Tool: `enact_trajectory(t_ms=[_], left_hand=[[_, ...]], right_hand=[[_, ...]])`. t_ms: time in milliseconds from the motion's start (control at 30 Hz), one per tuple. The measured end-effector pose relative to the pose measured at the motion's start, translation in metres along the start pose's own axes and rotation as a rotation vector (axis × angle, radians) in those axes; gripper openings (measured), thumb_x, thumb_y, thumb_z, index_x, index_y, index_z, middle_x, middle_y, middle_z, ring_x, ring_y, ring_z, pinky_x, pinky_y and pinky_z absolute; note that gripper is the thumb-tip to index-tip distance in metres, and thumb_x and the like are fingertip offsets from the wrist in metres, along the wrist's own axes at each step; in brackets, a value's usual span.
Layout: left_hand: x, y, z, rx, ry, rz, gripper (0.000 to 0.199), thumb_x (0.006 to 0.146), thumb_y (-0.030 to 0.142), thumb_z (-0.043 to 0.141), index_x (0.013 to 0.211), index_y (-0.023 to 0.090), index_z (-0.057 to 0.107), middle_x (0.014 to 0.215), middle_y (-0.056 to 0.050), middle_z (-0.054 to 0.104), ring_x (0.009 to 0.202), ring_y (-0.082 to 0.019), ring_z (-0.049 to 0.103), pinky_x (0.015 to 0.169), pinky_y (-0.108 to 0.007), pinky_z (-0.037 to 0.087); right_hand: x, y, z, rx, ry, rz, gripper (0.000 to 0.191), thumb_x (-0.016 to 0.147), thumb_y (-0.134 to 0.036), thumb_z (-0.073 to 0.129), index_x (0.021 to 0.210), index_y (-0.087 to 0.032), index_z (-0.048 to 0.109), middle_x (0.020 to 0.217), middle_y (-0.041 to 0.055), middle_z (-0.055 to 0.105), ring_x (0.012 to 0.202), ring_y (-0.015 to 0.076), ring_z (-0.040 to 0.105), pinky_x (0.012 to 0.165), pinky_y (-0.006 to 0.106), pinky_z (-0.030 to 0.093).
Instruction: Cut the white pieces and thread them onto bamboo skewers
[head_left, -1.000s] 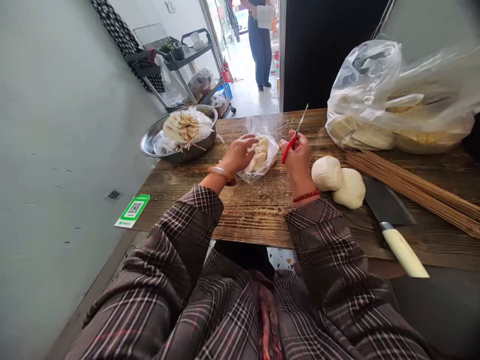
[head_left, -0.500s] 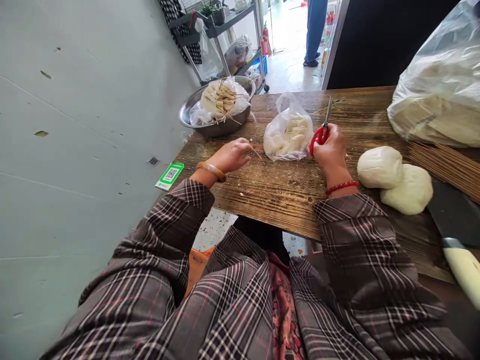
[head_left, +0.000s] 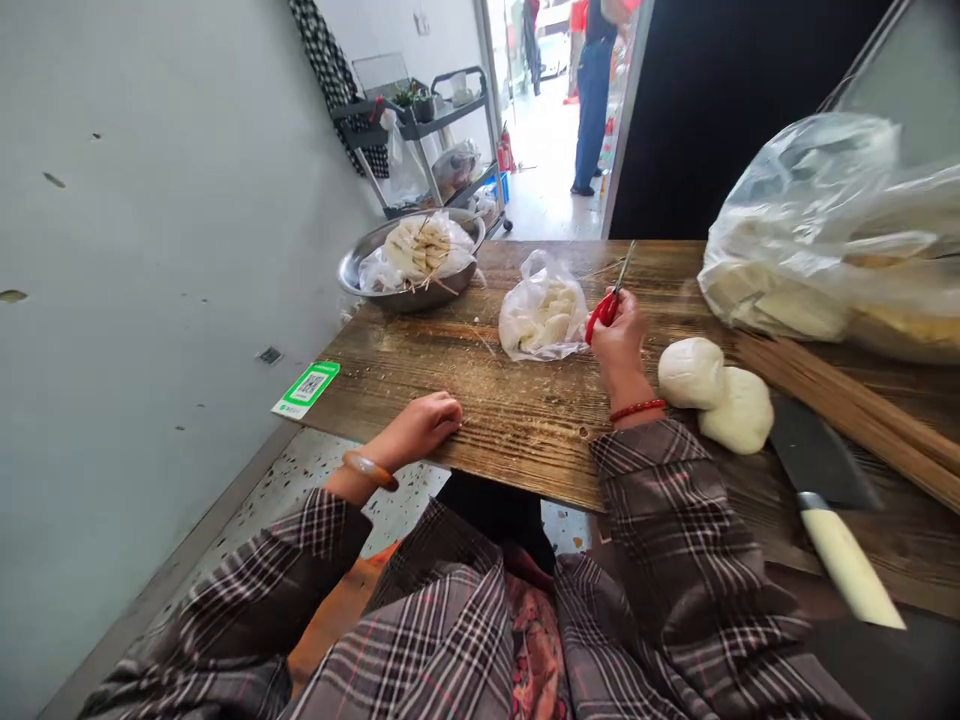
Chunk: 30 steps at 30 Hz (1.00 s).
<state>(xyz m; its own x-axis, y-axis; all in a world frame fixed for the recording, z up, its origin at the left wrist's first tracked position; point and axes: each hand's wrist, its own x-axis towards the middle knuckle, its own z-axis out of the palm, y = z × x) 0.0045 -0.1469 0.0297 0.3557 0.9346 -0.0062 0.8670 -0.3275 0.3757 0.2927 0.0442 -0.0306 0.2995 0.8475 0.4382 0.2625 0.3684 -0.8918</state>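
Note:
My right hand (head_left: 621, 335) is closed around the red handles of a pair of scissors (head_left: 606, 308), whose blades point up and away. Just left of the scissors sits a clear plastic bag (head_left: 517, 330) with pale, flat folded pieces in it. My left hand (head_left: 427, 425) is closed in a loose fist at the table's front edge; its palm is turned away, so anything inside is hidden. A thin stick (head_left: 484, 338) lies on the wood between the bag and my left hand. Two white dough-like lumps (head_left: 691, 372) rest to the right of my right wrist.
A metal bowl (head_left: 360, 268) holds bagged pale pieces with sticks. On the right are a large plastic bag (head_left: 802, 220), a bundle of brown sticks (head_left: 855, 405) and a cleaver (head_left: 821, 460). A green QR card (head_left: 309, 388) lies at the left edge. A person (head_left: 592, 110) stands beyond the doorway.
My left hand has drawn back from near the thin stick to the front edge, and its fingers have curled in. The right hand still holds the scissors. The view has shifted.

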Motion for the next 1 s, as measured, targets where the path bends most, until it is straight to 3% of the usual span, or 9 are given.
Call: enact_trajectory(t_ms=[133,267,367,500,633,733,900,1000], left_hand=[[0.029,0.013,-0.009,0.0,0.083,0.071,0.017,0.087,0.016,0.053,0.071,0.018,0.059,0.073,-0.001,0.061,0.067,-0.012,0.053,0.067,-0.026,0.042],[0.099,0.045,-0.025,-0.092,0.239,0.128,0.017,0.088,0.026,0.053,0.078,0.018,0.062,0.075,-0.001,0.063,0.07,-0.013,0.055,0.067,-0.026,0.044],[0.159,0.072,-0.028,-0.091,0.281,0.166,0.02,0.089,0.033,0.052,0.08,0.017,0.062,0.082,-0.003,0.065,0.073,-0.015,0.057,0.07,-0.028,0.047],[0.209,0.083,-0.022,0.185,0.262,0.154,0.02,0.089,0.028,0.048,0.085,0.016,0.063,0.105,-0.013,0.069,0.095,-0.024,0.065,0.088,-0.037,0.05],[0.213,0.06,-0.027,0.542,0.053,-0.108,0.037,0.094,0.036,0.039,0.099,0.012,0.067,0.113,-0.021,0.07,0.101,-0.033,0.067,0.086,-0.041,0.051],[0.203,0.038,-0.036,0.602,-0.098,-0.208,0.049,0.097,0.039,0.032,0.114,0.009,0.066,0.115,-0.025,0.07,0.107,-0.037,0.068,0.087,-0.044,0.05],[0.195,0.011,-0.047,0.595,-0.143,-0.209,0.07,0.094,0.053,0.035,0.143,0.006,0.05,0.128,-0.028,0.066,0.12,-0.04,0.064,0.096,-0.047,0.049],[0.194,0.001,-0.049,0.559,-0.131,-0.204,0.073,0.09,0.059,0.04,0.141,0.009,0.054,0.115,-0.021,0.074,0.115,-0.037,0.066,0.095,-0.043,0.05]], right_hand=[[-0.002,-0.02,-0.004,-0.075,-0.003,0.109,0.049,0.078,-0.014,0.064,0.126,-0.014,0.056,0.106,0.0117,0.072,0.095,0.0218,0.069,0.087,0.034,0.055],[-0.004,-0.042,-0.013,-0.22,-0.045,0.175,0.052,0.083,-0.02,0.067,0.132,-0.012,0.052,0.103,0.0137,0.075,0.092,0.0236,0.07,0.087,0.035,0.053],[-0.004,-0.05,-0.016,-0.259,-0.157,0.196,0.056,0.088,-0.027,0.066,0.139,-0.015,0.045,0.107,0.0124,0.075,0.095,0.0234,0.072,0.087,0.034,0.053],[0.001,-0.048,-0.014,-0.25,-0.223,0.254,0.046,0.088,-0.021,0.066,0.132,-0.016,0.053,0.116,0.015,0.074,0.106,0.0253,0.07,0.094,0.036,0.051],[0.005,-0.044,-0.008,-0.162,-0.215,0.273,0.036,0.085,-0.017,0.067,0.12,-0.02,0.061,0.115,0.0093,0.075,0.105,0.0209,0.07,0.092,0.03,0.052],[0.009,-0.042,-0.004,-0.077,-0.205,0.287,0.037,0.083,-0.018,0.067,0.12,-0.02,0.063,0.108,0.0063,0.077,0.099,0.0187,0.072,0.088,0.027,0.054],[0.021,-0.04,-0.001,0.023,-0.118,0.326,0.036,0.088,-0.021,0.06,0.124,-0.019,0.062,0.1,0.0046,0.077,0.091,0.0164,0.073,0.084,0.027,0.055],[0.025,-0.041,-0.002,0.059,-0.063,0.341,0.037,0.087,-0.021,0.062,0.124,-0.018,0.062,0.097,0.0042,0.077,0.09,0.0164,0.073,0.082,0.026,0.056]])
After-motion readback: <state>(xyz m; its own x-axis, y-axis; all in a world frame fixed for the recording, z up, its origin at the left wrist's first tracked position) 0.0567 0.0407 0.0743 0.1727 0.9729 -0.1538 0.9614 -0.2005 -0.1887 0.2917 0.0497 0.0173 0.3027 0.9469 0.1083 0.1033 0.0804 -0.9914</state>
